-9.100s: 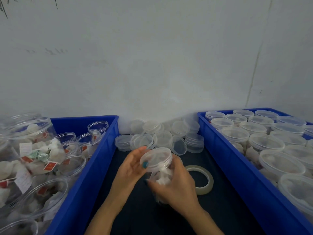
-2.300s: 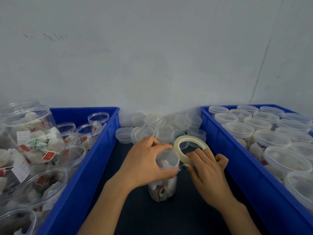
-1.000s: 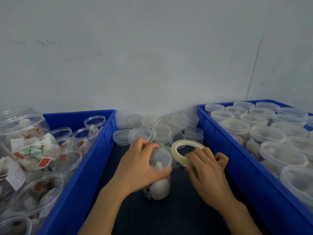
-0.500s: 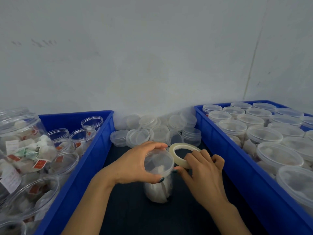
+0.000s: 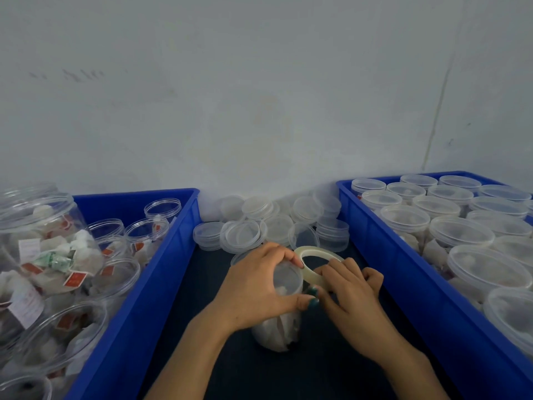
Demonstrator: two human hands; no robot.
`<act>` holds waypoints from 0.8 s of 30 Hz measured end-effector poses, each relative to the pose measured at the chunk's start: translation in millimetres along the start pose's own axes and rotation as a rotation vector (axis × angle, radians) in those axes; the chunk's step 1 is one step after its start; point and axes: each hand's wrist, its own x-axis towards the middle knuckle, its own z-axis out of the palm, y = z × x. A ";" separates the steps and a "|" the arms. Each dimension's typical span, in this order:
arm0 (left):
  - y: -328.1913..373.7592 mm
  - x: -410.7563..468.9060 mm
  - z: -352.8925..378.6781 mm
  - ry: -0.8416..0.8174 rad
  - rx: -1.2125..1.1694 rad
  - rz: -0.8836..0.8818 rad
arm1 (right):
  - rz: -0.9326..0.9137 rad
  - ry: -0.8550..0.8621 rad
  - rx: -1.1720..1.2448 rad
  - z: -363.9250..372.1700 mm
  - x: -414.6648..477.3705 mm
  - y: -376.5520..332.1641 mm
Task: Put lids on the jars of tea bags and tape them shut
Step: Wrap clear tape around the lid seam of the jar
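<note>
A clear lidded jar of tea bags (image 5: 278, 333) stands on the dark surface between two blue crates. My left hand (image 5: 256, 293) curls over its lid (image 5: 285, 280), thumb and fingers round the rim. My right hand (image 5: 350, 301) holds a roll of clear tape (image 5: 317, 255) pressed against the right side of the lid. Where the tape's free end lies is hidden by my fingers.
A left blue crate (image 5: 161, 272) holds open jars of tea bags (image 5: 52, 255). A right blue crate (image 5: 383, 255) holds several lidded jars (image 5: 461, 232). Loose clear lids (image 5: 259, 223) are heaped against the white wall behind the jar.
The jar has been turned under my left hand, whose fingers now reach further round the lid. The tape roll stays against the rim and has shifted slightly with my right hand.
</note>
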 end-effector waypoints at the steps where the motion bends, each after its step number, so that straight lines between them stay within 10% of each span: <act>1: -0.8 -0.2 0.1 0.002 -0.005 0.004 | 0.000 0.005 0.015 -1.3 -0.5 -0.2; 24: 6.3 2.3 6.3 0.162 -0.006 -0.084 | 0.380 0.283 -0.309 38.0 36.1 -36.8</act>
